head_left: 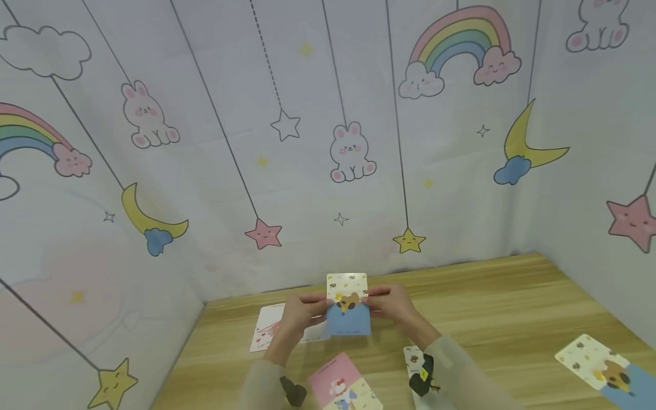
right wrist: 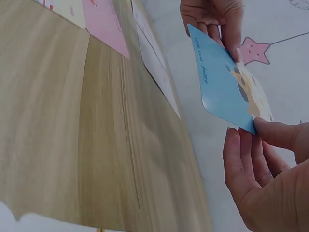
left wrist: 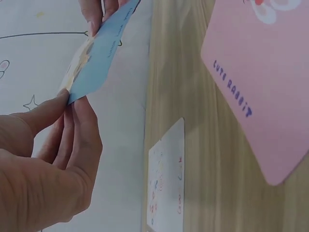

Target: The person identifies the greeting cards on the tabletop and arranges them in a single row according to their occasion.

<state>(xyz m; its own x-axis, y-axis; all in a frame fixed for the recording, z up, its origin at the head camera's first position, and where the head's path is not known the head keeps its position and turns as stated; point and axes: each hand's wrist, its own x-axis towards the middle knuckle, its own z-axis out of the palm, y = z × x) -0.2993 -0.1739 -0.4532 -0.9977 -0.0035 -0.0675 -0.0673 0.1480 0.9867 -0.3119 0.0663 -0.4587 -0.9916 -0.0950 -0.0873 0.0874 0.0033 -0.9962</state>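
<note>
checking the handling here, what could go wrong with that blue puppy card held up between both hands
1. The left hand and right hand each pinch only a thin edge of the blue puppy card, held upright above the wooden table. So slight a grip could let it slip.
2. Squeezing the two sides together might bend or crease the card.
3. If dropped, it could land on the white card or pink rabbit card below and mix up the layout.
</note>
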